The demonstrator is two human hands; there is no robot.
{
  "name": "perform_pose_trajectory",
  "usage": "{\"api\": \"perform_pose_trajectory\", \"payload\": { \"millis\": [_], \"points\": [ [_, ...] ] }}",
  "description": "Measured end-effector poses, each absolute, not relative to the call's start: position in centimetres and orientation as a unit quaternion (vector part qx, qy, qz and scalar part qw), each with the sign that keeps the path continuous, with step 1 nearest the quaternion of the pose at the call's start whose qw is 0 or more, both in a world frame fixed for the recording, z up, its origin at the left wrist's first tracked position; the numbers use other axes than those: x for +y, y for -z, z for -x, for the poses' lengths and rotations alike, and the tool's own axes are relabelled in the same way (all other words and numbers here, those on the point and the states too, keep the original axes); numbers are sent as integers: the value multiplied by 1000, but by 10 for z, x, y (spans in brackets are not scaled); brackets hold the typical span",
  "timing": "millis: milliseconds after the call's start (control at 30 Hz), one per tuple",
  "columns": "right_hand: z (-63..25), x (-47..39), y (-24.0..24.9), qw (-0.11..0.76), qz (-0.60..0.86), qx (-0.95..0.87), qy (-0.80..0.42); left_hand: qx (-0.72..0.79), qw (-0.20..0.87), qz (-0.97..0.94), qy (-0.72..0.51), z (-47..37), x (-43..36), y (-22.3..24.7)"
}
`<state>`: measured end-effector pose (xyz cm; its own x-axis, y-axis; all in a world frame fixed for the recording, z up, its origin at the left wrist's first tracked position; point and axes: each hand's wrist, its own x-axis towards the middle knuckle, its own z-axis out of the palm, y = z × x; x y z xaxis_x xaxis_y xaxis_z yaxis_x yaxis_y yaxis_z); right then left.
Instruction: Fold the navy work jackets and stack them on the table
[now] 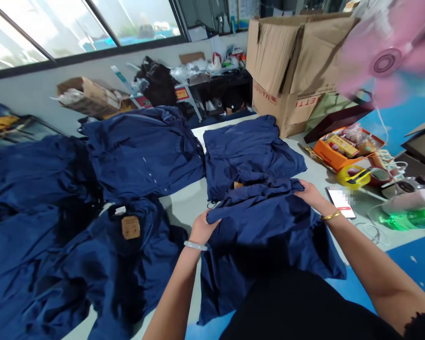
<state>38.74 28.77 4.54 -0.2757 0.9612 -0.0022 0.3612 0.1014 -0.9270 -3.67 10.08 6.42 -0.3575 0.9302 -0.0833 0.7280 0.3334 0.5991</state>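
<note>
Past the black shirt (290, 307), the blue top (258, 219) looks soft and light, best held where left hand (202, 228) and right hand (310, 194) pinch its edge.

Navy garment (258, 226), pretty rumpled
Top edge's bunched up, rest drapes over the near side of the pale table (186, 205).

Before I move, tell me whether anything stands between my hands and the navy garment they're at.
Nothing visible does: the left hand and right hand both grip the navy garment directly. The phone lies off to its right.
</note>
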Motion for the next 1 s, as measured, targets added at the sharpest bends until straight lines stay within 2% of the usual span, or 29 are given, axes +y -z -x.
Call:
{"api": "perform_pose_trajectory", "payload": {
  "millis": [167, 333, 433, 633, 800, 1000],
  "points": [
    [-402, 286, -104, 404, 475, -660, -420, 757, 205, -521, -335, 32, 102, -112],
    [-403, 286, -151, 467, 454, -599, -466, 739, 174, -487, -432, 34, 115, -143],
    [-403, 297, -177, 506, 436, -596, -446, 719, 162, -481, -475, 37, 133, -159],
    [-402, 348, -189, 465, 448, -682, -343, 712, 161, -498, -467, 39, 181, -179],
    [-383, 409, -185, 470, 442, -703, -299, 730, 157, -505, -433, 54, 234, -189],
    [-331, 537, -206, 452, 427, -754, -212, 712, 190, -498, -457, 105, 342, -213]
  ]
}}
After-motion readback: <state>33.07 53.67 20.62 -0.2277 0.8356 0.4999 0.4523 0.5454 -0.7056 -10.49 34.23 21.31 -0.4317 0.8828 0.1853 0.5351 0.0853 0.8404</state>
